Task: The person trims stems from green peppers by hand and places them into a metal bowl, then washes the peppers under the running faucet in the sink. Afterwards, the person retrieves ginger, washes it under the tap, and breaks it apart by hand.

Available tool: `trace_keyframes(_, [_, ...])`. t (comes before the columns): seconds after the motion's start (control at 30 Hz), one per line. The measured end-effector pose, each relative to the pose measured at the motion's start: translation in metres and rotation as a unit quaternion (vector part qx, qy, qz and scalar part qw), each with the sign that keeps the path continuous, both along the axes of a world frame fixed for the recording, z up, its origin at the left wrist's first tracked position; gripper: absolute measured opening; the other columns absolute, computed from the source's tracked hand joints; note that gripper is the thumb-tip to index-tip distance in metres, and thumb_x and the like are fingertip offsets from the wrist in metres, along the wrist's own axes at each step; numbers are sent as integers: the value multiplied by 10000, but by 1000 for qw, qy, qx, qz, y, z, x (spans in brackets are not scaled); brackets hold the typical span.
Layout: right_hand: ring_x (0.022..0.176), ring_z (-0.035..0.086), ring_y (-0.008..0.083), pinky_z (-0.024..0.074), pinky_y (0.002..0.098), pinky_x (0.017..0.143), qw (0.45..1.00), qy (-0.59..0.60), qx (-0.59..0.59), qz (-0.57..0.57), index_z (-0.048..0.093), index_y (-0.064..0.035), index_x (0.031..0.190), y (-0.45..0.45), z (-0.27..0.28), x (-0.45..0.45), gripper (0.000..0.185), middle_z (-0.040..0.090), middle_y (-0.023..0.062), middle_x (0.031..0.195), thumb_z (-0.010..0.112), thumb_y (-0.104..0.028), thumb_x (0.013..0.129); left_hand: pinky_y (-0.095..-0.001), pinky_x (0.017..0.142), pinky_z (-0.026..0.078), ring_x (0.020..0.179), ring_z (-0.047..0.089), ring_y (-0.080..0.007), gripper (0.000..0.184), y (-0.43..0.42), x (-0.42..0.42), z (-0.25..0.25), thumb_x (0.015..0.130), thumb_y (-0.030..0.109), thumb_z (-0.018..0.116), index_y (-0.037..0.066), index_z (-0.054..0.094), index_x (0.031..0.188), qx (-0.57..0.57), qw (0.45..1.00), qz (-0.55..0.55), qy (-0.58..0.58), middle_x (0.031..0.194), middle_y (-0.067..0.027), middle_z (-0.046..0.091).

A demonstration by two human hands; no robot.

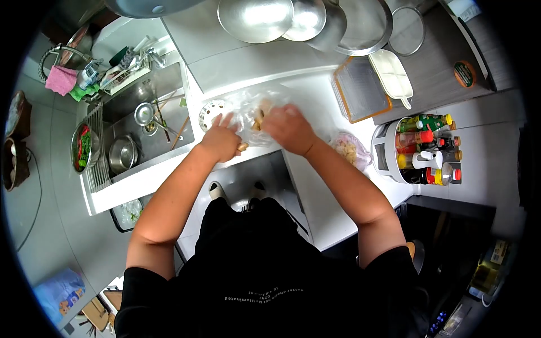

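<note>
A clear plastic bag lies crumpled on the white counter, with tan, knobbly pieces showing in it. My right hand is at the bag's right side, its slightly blurred fingers curled onto the plastic; their tips are hidden. To the left, my left hand hovers at the near edge of a small patterned plate. Some of its fingers reach over the plate, while a small tan piece sticks out at its thumb side. What that piece is, I cannot make out.
At left, the sink holds a metal bowl and chopsticks. A colander of red and green vegetables sits beside it. Right of my hands are a bagged pale food, a glass dish and a bottle rack.
</note>
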State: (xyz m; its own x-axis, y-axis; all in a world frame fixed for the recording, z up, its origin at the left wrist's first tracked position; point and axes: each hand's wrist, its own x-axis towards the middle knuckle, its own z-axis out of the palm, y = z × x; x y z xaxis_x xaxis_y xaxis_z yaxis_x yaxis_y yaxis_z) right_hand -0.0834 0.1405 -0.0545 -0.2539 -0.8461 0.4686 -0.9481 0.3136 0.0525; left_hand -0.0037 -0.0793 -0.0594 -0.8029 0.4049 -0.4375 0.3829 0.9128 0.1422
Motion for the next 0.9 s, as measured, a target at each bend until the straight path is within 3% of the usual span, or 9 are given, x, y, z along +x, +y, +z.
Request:
trace_keyframes(0.07, [915,623,202,438,369,848,980,-110,159,56,620,-141,924,0,-27,2,135,644,30,934,533,-131,822,-515,1139,134,1410,179,-349,393,0,0,4,815,451,615,186,683,1097,-39,999,32,-2,1420,-152,404])
trace_keyframes(0.1, [848,659,200,485,359,768,953,-189,232,-52,657,-123,888,-6,-30,2,146,687,62,885,533,-136,813,-515,1140,128,1410,170,-357,404,0,0,3,819,455,613,194,675,1121,-42,999,32,-3,1419,-168,400])
trace_keyframes(0.2, [766,682,221,515,361,647,875,-242,314,-278,683,-114,838,-16,-35,-15,157,695,72,813,531,-141,811,-516,1139,130,1408,167,-367,412,4,2,5,819,454,613,186,671,1127,-3,1000,20,6,1418,-173,396])
trace_keyframes(0.33, [753,674,237,509,376,628,883,-251,253,-307,677,-107,850,-14,-27,-15,148,686,80,805,545,-166,820,-517,1144,91,1414,145,-371,431,16,3,14,854,443,585,175,642,1186,-3,999,20,-26,1467,-166,336])
trace_keyframes(0.43, [825,631,254,480,402,692,913,-146,204,-322,618,-96,961,-5,-58,-8,241,625,101,936,647,-244,772,-520,1143,92,1416,139,-373,427,21,5,11,856,439,583,179,640,1190,8,999,27,-18,1471,-158,333])
trace_keyframes(0.53, [865,605,253,466,428,784,935,-84,159,-305,631,-100,967,3,-85,-5,219,599,110,1021,628,-234,794,-526,1142,92,1416,136,-373,425,24,7,10,855,441,585,181,642,1186,14,999,30,-21,1474,-153,330])
trace_keyframes(0.63, [942,599,259,465,432,804,941,-128,167,-264,634,-91,971,8,-86,-7,281,588,130,1058,663,-276,762,-536,1139,94,1415,141,-376,418,26,11,9,850,443,590,183,651,1170,21,999,33,-20,1472,-155,330])
trace_keyframes(0.83, [1015,586,283,455,420,875,781,-464,221,-354,670,-83,1015,-16,-51,-13,400,576,165,1155,668,-360,727,-547,1136,107,1409,148,-387,410,23,19,-2,821,465,611,187,669,1117,45,998,53,-5,1451,-177,346])
trace_keyframes(0.9, [1016,588,282,455,413,879,780,-436,216,-393,684,-78,1001,-27,-49,-10,412,585,180,1153,681,-376,717,-550,1135,106,1409,145,-390,407,24,19,0,821,465,611,189,670,1114,37,998,59,-12,1456,-176,337])
